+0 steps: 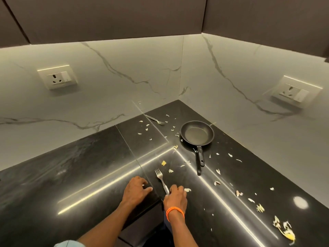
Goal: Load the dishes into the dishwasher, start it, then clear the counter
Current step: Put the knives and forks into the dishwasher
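A steel fork [160, 179] lies on the black corner counter [89, 166], tines pointing away from me. My right hand [175, 197], with an orange band on the wrist, grips the fork's handle near the counter's front edge. My left hand [136, 190] rests on the counter just left of it with fingers loosely curled and nothing in them. A small black frying pan [196, 133] sits empty deeper in the corner, its handle pointing towards me. A second fork [154, 119] lies near the back wall.
Pale peel scraps [283, 227] are scattered over the right part of the counter and around the pan. Marble backsplash walls meet at the corner, each with a socket [57, 77]. Dark cabinets hang overhead.
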`<move>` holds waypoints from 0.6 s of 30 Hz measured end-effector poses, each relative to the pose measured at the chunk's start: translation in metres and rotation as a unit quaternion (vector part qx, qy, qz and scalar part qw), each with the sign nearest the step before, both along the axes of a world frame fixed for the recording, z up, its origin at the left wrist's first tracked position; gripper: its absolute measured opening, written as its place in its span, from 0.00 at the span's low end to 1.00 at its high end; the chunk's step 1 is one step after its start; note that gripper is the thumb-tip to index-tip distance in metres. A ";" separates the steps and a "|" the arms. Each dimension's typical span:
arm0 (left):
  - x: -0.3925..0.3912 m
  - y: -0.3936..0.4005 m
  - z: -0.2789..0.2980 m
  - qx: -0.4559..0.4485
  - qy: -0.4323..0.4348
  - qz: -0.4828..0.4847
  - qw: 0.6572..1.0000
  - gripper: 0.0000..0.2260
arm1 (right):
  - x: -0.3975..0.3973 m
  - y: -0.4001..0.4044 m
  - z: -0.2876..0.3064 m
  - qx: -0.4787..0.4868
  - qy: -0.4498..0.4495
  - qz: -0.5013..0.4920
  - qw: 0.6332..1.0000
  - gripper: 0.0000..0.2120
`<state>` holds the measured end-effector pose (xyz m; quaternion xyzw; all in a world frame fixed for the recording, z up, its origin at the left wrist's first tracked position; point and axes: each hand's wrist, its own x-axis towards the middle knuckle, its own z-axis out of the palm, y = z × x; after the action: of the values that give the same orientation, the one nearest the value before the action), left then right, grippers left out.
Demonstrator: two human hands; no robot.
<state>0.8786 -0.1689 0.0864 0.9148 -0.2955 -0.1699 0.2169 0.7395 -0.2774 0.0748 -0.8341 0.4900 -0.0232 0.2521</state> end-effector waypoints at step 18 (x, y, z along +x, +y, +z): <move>0.210 -0.203 0.036 0.061 -0.050 -0.066 0.995 0.36 | 0.035 -0.061 -0.033 -0.019 -0.036 -0.101 0.994 0.11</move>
<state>1.0889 -0.3720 0.1222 0.9123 -0.3545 -0.1555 0.1335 0.7746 -0.3388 0.0415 -0.7837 0.5619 -0.0879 0.2497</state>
